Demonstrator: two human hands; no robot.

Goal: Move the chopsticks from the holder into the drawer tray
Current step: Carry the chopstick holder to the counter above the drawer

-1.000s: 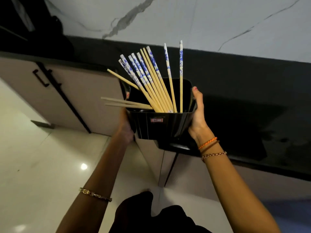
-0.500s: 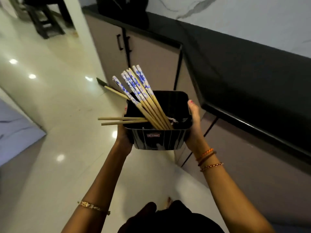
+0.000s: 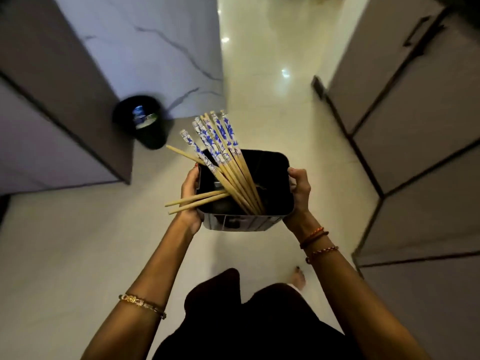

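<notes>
Both hands carry a black square holder point(image 3: 275, 162) in mid-air above a glossy pale tiled floor point(image 3: 272, 81), centre of view. Left hand point(image 3: 191, 189) wraps the holder's left wall, fingers curled onto the rim; right hand point(image 3: 298, 189) clamps the right wall, thumb over the top edge. Chopsticks point(image 3: 233, 178) are in the holder: a bundle with blue-and-white patterned tops leans up and far-left, tips down in the near-right corner. Three plain wooden ones point(image 3: 197, 200) stick out low over the left rim, two crossing above the left hand, one further up pointing far-left. Drawer tray not in view. Gold bracelet point(image 3: 141, 305) on the left forearm; orange and red thread bands point(image 3: 314, 236) plus a beaded band on the right wrist. Black round bin point(image 3: 153, 136) with some blue litter inside sits on the floor, far-left, well apart from the holder, at the foot of a white marble-veined panel point(image 3: 155, 48). Grey cabinet fronts point(image 3: 415, 126) with dark handles run down the right side; a grey cabinet point(image 3: 52, 100) on the left too. Dark clothing point(image 3: 246, 320) and a bare foot point(image 3: 298, 278) show near the bottom. Edges blurred.
</notes>
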